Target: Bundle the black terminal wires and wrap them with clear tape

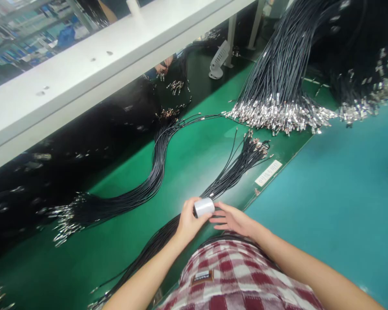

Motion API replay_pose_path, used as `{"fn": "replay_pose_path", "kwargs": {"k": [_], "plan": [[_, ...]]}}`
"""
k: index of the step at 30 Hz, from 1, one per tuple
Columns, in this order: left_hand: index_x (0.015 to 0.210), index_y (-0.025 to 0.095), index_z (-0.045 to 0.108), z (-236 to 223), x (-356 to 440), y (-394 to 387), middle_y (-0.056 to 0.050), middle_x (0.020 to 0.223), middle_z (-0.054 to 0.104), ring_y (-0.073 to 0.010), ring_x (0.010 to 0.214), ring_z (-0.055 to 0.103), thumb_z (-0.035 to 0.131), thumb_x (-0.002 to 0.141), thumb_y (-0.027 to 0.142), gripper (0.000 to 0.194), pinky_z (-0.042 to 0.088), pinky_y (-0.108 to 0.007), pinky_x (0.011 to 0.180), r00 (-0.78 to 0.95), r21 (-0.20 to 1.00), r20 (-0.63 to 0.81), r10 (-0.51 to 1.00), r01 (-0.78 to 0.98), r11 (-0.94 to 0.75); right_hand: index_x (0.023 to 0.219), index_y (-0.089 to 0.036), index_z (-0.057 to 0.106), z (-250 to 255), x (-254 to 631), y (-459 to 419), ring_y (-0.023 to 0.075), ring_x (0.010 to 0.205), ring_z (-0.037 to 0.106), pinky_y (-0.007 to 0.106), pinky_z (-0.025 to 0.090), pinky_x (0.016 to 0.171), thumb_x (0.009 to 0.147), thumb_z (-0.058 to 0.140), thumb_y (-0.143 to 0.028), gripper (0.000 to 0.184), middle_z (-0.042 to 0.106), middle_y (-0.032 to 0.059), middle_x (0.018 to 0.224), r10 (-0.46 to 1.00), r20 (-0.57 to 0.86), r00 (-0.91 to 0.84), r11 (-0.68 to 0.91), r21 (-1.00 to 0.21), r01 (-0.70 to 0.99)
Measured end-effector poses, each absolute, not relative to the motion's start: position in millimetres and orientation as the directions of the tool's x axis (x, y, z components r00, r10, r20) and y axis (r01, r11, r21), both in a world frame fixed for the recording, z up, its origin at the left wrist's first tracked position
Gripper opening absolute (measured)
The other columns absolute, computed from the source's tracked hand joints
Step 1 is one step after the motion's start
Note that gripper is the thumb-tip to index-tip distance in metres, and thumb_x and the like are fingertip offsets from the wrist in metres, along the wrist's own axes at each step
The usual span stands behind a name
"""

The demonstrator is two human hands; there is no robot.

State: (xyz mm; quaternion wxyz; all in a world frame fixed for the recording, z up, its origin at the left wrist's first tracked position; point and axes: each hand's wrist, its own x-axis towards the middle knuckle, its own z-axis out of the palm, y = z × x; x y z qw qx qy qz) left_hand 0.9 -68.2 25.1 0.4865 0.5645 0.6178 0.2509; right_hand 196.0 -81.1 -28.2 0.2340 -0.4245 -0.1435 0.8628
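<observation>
"So, what sits nearest the camera?"

"Some checked cloth (233, 271), red and white, at the bottom centre of the frame, with a bare forearm on either side."

"And the hands?"

"Just above it. The left hand (188, 221) is closed around a pale roll (204, 207). The right hand (233, 218) is spread, fingers apart and gripping nothing, its fingertips pointing left at the roll's right end. Whether they touch it, I can't tell."

"How does the roll lie?"

"Between the two hands, its long axis roughly across the frame. The left hand has it; the right is just beside."

"What passes underneath?"

"A near bundle (226, 178) of black cables, slanting from the lower left to right of centre, where it fans into metal tips (258, 147). Any contact with the roll is hidden."

"Farther off?"

"A paper label (268, 173) right of centre, then a second bundle (158, 165) curving over the green worktop (194, 146). Beyond, a thick sheaf (283, 69) of cables fills the upper right, and a co-worker's hand (161, 69) shows at top centre, below a white shelf (110, 64)."
</observation>
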Motion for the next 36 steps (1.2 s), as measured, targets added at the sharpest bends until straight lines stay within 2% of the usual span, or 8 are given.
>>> {"fn": "replay_pose_path", "kwargs": {"k": [2,5,12,17,23,29,33,36], "plan": [[0.102,0.021,0.068,28,2,-74,-0.010,0.119,0.066,-0.0279,0.114,0.055,0.070,0.079,0.042,0.031,0.037,-0.041,0.103,0.271,0.829,-0.285,0.920,0.551,0.095,0.115,-0.022,0.056,-24,192,-83,0.0233,0.099,0.064,0.042,0.051,0.090,0.077,0.060,-0.067,0.059,0.065,0.0106,0.110,0.461,-0.672,-0.579,-0.887,-0.368,-0.278],[0.099,0.021,0.068,14,4,-64,-0.010,0.111,0.068,-0.0259,0.109,0.056,0.050,0.092,0.041,0.029,0.038,-0.040,0.100,0.246,0.802,-0.281,0.928,0.591,0.086,0.106,-0.023,0.059,-28,177,-83,0.0188,0.090,0.064,0.035,0.052,0.084,0.074,0.070,-0.054,0.046,0.066,0.0052,0.100,0.465,-0.798,-0.382,-0.884,-0.443,-0.149],[0.084,0.017,0.055,-19,9,-28,0.005,0.063,0.050,-0.0128,0.063,0.046,0.066,0.071,0.060,0.047,0.034,-0.023,0.059,0.247,0.674,-0.628,0.738,0.647,0.356,0.096,-0.020,0.065,-43,168,-70,0.0194,0.074,0.060,0.030,0.048,0.066,0.068,0.060,-0.029,0.030,0.064,0.0003,0.075,0.616,-0.754,-0.229,-0.753,-0.649,0.110],[0.078,0.018,0.048,-14,6,-30,0.007,0.066,0.048,-0.0099,0.063,0.042,0.080,0.052,0.055,0.055,0.030,-0.021,0.057,0.274,0.723,-0.601,0.751,0.586,0.365,0.088,-0.019,0.071,-42,173,-64,0.0239,0.091,0.061,0.030,0.046,0.080,0.072,0.060,-0.033,0.024,0.071,0.0041,0.090,0.797,-0.547,-0.257,-0.479,-0.831,0.283],[0.083,0.016,0.053,3,8,-31,0.007,0.058,0.048,-0.0070,0.048,0.039,0.078,0.059,0.047,0.046,0.028,-0.021,0.048,0.368,0.746,-0.654,0.661,0.456,0.485,0.096,-0.022,0.073,-25,166,-57,0.0318,0.101,0.062,0.039,0.043,0.087,0.080,0.057,-0.034,0.025,0.070,0.0100,0.105,0.808,-0.557,-0.191,-0.344,-0.711,0.613],[0.075,0.016,0.058,50,-3,-8,0.003,0.057,0.053,-0.0113,0.049,0.049,0.067,0.070,0.034,0.022,0.037,-0.024,0.052,0.594,0.769,-0.636,0.492,0.439,0.465,0.071,-0.022,0.071,-21,160,-49,0.0330,0.103,0.061,0.039,0.040,0.089,0.069,0.066,-0.018,0.007,0.070,0.0110,0.093,0.764,-0.615,-0.193,-0.407,-0.693,0.596],[0.064,0.017,0.058,30,-8,6,-0.001,0.060,0.056,-0.0208,0.065,0.060,0.068,0.062,0.014,0.010,0.044,-0.030,0.066,0.349,0.586,-0.596,0.723,0.805,0.095,0.069,-0.017,0.071,-17,177,-58,0.0247,0.075,0.061,0.033,0.042,0.066,0.067,0.065,-0.024,0.009,0.066,0.0070,0.072,0.650,-0.695,-0.308,-0.533,-0.706,0.466],[0.073,0.017,0.062,6,-3,5,-0.009,0.074,0.065,-0.0312,0.088,0.064,0.066,0.062,0.005,0.018,0.045,-0.039,0.085,0.184,0.418,-0.505,0.843,0.907,0.053,0.084,-0.019,0.069,-8,192,-64,0.0191,0.069,0.057,0.027,0.040,0.057,0.069,0.063,-0.033,0.022,0.066,0.0038,0.078,0.556,-0.745,-0.368,-0.747,-0.642,0.172]]}}
